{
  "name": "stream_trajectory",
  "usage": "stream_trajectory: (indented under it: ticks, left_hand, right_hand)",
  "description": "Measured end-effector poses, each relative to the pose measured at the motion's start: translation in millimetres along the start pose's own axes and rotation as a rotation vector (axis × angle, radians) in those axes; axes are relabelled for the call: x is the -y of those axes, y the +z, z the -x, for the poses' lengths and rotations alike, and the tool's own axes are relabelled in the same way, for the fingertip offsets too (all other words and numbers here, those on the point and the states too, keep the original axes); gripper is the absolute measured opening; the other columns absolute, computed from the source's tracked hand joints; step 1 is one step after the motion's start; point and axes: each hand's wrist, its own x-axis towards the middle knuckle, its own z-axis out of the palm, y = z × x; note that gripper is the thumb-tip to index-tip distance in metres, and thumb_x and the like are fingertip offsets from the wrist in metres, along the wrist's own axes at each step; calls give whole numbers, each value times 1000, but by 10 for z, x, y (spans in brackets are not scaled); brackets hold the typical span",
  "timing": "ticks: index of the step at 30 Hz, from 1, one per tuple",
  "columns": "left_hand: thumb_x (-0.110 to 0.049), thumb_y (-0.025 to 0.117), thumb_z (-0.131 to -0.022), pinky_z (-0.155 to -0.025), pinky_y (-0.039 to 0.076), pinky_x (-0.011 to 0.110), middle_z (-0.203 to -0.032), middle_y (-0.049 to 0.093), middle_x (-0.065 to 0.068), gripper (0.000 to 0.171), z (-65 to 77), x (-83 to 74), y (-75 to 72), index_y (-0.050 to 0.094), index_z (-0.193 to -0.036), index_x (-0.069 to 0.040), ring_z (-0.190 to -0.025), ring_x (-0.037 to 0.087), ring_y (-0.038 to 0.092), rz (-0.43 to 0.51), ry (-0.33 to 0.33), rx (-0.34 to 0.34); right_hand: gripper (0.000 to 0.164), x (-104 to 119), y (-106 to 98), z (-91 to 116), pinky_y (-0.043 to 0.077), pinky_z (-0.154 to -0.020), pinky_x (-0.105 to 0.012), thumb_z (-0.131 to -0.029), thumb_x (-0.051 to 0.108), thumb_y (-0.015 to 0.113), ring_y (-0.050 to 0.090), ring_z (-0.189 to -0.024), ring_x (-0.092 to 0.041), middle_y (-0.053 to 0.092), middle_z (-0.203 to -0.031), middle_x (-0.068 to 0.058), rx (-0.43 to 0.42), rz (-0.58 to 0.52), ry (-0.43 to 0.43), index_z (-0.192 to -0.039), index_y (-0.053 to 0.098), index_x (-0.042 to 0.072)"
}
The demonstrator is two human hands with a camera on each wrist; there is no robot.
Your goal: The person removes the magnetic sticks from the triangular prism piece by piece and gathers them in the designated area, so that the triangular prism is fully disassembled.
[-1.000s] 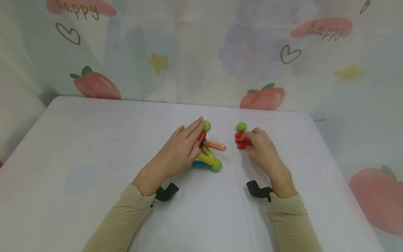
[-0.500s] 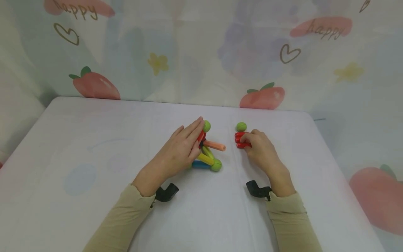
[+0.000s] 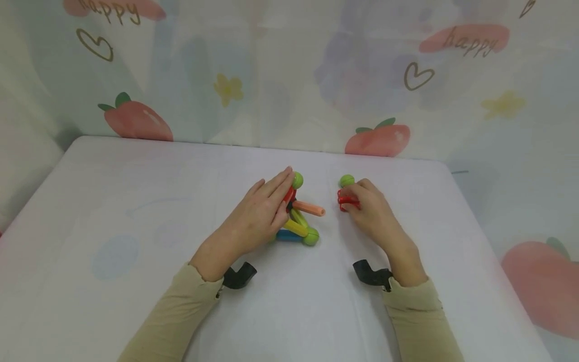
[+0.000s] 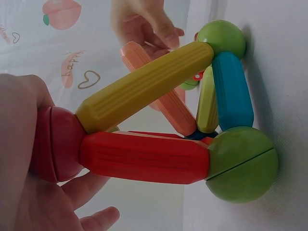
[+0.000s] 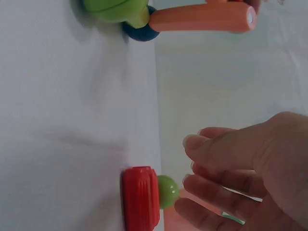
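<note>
A frame of coloured rods and balls stands on the table, with a red ball (image 4: 57,144) at one corner. My left hand (image 3: 253,216) holds that ball between thumb and fingers, its fingers stretched along the frame. Yellow (image 4: 144,86), red (image 4: 144,157) and blue rods (image 4: 233,91) run between balls; an orange rod (image 3: 309,208) sticks out with a free end. My right hand (image 3: 377,213) hovers over several short red rods (image 5: 139,199), its fingers loosely bent and a gap showing between them and the rods in the right wrist view.
A loose green ball (image 3: 347,180) lies just behind the red rods. The white table (image 3: 289,311) ends at a patterned cloth backdrop (image 3: 271,75). Black wrist fittings (image 3: 240,275) jut inward from both sleeves.
My right hand's fingers have come off the red rods and spread, the forefinger shifting toward the green ball. The left hand and the frame have stayed put.
</note>
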Motion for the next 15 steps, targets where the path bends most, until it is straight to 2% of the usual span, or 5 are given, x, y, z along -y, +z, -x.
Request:
stream_trajectory:
  ticks: [6,12,15]
  left_hand:
    - [-18,44,-100,-121,27,50,-165,25,6,61,-5,-3,14,25,-157,-7,-149,20,32,-5,-2,6]
    - [-18,45,-99,-120,28,52,-164,27,7,61,-9,5,11,28,-156,-6,-147,21,36,-11,7,-16]
    - [-18,45,-99,-120,29,52,-163,28,7,60,-8,8,13,29,-156,-6,-146,22,38,-6,18,-28]
  right_hand:
    - [35,143,37,13,56,-90,-47,-89,-2,67,59,-105,-32,58,-120,-17,50,-105,-120,-123,61,2]
    - [40,249,171,7,55,-94,-45,-88,-3,69,61,-115,-26,64,-125,-10,120,-290,-278,-126,59,4]
    - [38,266,239,1,54,-97,-46,-90,-1,69,60,-117,-23,65,-126,-6,148,-366,-295,-126,61,7]
